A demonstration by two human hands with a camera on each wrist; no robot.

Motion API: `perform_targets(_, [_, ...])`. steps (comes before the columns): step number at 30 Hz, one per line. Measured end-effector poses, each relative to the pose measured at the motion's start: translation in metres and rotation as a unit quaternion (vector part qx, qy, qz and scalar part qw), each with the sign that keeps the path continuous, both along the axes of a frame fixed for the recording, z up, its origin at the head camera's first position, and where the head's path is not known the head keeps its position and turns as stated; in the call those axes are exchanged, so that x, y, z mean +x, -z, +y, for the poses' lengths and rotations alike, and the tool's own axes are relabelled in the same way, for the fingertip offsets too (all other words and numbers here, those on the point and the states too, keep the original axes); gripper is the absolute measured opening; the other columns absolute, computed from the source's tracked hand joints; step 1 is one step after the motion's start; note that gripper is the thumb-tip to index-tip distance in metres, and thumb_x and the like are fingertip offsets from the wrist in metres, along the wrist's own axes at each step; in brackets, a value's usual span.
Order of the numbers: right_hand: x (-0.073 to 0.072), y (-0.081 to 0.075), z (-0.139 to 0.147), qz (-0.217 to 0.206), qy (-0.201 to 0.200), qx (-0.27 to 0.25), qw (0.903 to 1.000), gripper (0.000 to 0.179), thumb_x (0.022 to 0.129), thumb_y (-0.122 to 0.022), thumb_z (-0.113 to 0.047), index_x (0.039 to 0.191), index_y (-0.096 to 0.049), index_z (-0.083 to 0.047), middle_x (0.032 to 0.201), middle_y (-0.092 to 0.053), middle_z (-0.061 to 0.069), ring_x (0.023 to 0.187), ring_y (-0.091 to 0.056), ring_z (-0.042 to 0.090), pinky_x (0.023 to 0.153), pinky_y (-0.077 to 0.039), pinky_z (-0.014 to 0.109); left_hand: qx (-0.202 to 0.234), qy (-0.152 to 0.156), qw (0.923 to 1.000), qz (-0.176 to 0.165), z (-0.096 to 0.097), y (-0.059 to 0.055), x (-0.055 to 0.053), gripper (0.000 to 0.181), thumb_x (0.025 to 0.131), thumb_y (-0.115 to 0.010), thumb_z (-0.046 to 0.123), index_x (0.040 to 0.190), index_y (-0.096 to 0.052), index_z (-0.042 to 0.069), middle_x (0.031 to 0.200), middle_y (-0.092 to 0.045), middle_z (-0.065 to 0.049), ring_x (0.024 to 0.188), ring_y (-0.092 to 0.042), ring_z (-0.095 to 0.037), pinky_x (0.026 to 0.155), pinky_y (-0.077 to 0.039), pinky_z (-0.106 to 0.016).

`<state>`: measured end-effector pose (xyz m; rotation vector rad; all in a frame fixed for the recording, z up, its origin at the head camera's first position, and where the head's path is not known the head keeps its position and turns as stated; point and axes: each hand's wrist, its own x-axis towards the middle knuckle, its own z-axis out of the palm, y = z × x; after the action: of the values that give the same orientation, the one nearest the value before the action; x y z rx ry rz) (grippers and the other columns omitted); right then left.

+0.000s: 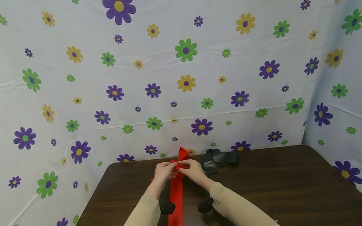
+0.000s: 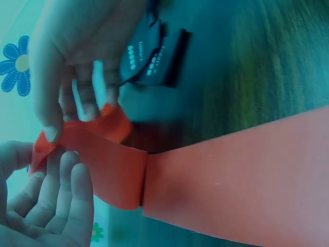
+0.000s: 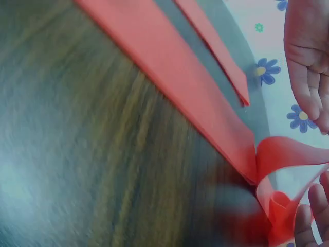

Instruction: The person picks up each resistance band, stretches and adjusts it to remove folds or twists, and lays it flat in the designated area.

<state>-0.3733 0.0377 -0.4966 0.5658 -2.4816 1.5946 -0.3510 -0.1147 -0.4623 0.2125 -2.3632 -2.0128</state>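
A long red cloth strip [image 1: 176, 206] lies along the table toward me, and its far end is gathered and raised into loops [image 1: 182, 154]. My left hand [image 1: 164, 173] pinches the gathered part from the left. From the right, my right hand [image 1: 192, 171] pinches the same part, with its thumb against the cloth in the left wrist view. The fingertips of both hands nearly meet there. Beside the wide strip runs a narrower red length [image 3: 218, 54] with a pointed end. A curled fold of the cloth [image 3: 280, 206] hangs by the right fingers.
A black strap with a flat panel and white marks [image 1: 215, 160] lies on the dark wooden table [image 1: 271, 184], right of the hands at the back edge. Behind stands a white flower-printed cloth [image 1: 163, 57]. Black wrist cameras [image 1: 167, 208] hang under both forearms.
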Motion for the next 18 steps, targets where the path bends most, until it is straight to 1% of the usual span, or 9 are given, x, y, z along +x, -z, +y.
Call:
perform_targets(2, [0.001, 0.001, 0.0, -0.029, 0.003, -0.035, 0.999, 0.03, 0.084, -0.073, -0.017, 0.112, -0.071, -0.005, 0.105, -0.069, 0.008, 0.085, -0.062, 0.021, 0.069, -0.051, 0.03, 0.004, -0.001, 1.0, 0.002, 0.0, -0.004, 0.0, 0.027, 0.093, -0.065, 0.016, 0.105, -0.067, -0.009, 0.08, -0.069, -0.011, 0.064, -0.066, -0.017, 0.065, -0.057, -0.033])
perform_targets(3, [0.001, 0.002, 0.001, -0.045, 0.007, -0.055, 0.9974, 0.03, 0.084, -0.073, -0.017, 0.111, -0.071, -0.005, 0.101, -0.069, 0.008, 0.081, -0.061, 0.02, 0.067, -0.051, 0.029, 0.005, -0.001, 1.0, 0.004, 0.0, -0.005, 0.0, 0.027, 0.093, -0.065, 0.015, 0.105, -0.067, -0.009, 0.08, -0.069, -0.012, 0.064, -0.066, -0.016, 0.064, -0.057, -0.033])
perform_targets(6, [0.002, 0.005, 0.001, -0.094, 0.015, -0.12, 0.9882, 0.025, 0.083, -0.073, -0.017, 0.102, -0.071, -0.002, 0.09, -0.068, 0.006, 0.074, -0.06, 0.021, 0.063, -0.05, 0.03, 0.01, -0.003, 0.9999, 0.009, 0.0, -0.011, 0.001, 0.026, 0.093, -0.065, 0.015, 0.104, -0.067, -0.009, 0.083, -0.068, -0.012, 0.063, -0.065, -0.016, 0.064, -0.057, -0.032])
perform_targets(9, [0.003, 0.009, 0.001, -0.157, 0.014, -0.172, 0.9724, 0.02, 0.084, -0.07, -0.017, 0.094, -0.069, 0.0, 0.079, -0.066, 0.005, 0.067, -0.061, 0.021, 0.06, -0.051, 0.03, 0.004, -0.002, 0.9998, 0.02, 0.0, -0.015, 0.001, 0.027, 0.093, -0.065, 0.016, 0.104, -0.066, -0.01, 0.087, -0.067, -0.014, 0.064, -0.065, -0.016, 0.064, -0.057, -0.032])
perform_targets(11, [0.004, 0.012, 0.001, -0.21, 0.0, -0.204, 0.9561, 0.021, 0.088, -0.066, -0.016, 0.095, -0.068, 0.003, 0.08, -0.066, 0.006, 0.066, -0.062, 0.018, 0.06, -0.052, 0.028, 0.002, -0.001, 0.9996, 0.027, 0.0, -0.017, 0.001, 0.027, 0.094, -0.064, 0.016, 0.102, -0.067, -0.009, 0.088, -0.066, -0.014, 0.064, -0.065, -0.015, 0.064, -0.056, -0.031])
perform_targets(12, [0.004, 0.014, 0.001, -0.241, -0.01, -0.222, 0.9449, 0.023, 0.09, -0.063, -0.016, 0.098, -0.068, 0.005, 0.082, -0.067, 0.008, 0.066, -0.062, 0.017, 0.061, -0.052, 0.028, 0.001, 0.0, 0.9996, 0.029, 0.0, -0.018, 0.001, 0.027, 0.094, -0.064, 0.016, 0.102, -0.067, -0.009, 0.088, -0.066, -0.014, 0.064, -0.065, -0.015, 0.064, -0.056, -0.031])
perform_targets(14, [0.006, 0.016, 0.0, -0.301, -0.038, -0.261, 0.9163, 0.031, 0.095, -0.054, -0.018, 0.109, -0.065, 0.008, 0.094, -0.068, 0.015, 0.072, -0.064, 0.017, 0.066, -0.054, 0.028, 0.004, 0.003, 0.9993, 0.037, 0.0, -0.02, 0.002, 0.026, 0.093, -0.065, 0.016, 0.102, -0.067, -0.009, 0.088, -0.067, -0.014, 0.065, -0.066, -0.016, 0.064, -0.056, -0.031])
perform_targets(16, [0.007, 0.016, -0.001, -0.351, -0.066, -0.312, 0.8803, 0.042, 0.1, -0.042, -0.02, 0.122, -0.056, 0.012, 0.112, -0.064, 0.025, 0.086, -0.066, 0.023, 0.078, -0.054, 0.032, 0.01, 0.007, 0.9991, 0.041, 0.0, -0.024, 0.004, 0.025, 0.093, -0.065, 0.016, 0.101, -0.068, -0.008, 0.087, -0.067, -0.014, 0.067, -0.066, -0.018, 0.064, -0.057, -0.032])
perform_targets(18, [0.009, 0.015, -0.003, -0.392, -0.079, -0.366, 0.8404, 0.051, 0.102, -0.032, -0.025, 0.132, -0.047, 0.014, 0.13, -0.054, 0.03, 0.105, -0.062, 0.031, 0.091, -0.05, 0.038, 0.016, 0.012, 0.9989, 0.043, 0.001, -0.027, 0.005, 0.024, 0.093, -0.065, 0.015, 0.101, -0.068, -0.008, 0.086, -0.068, -0.014, 0.068, -0.067, -0.02, 0.065, -0.057, -0.033])
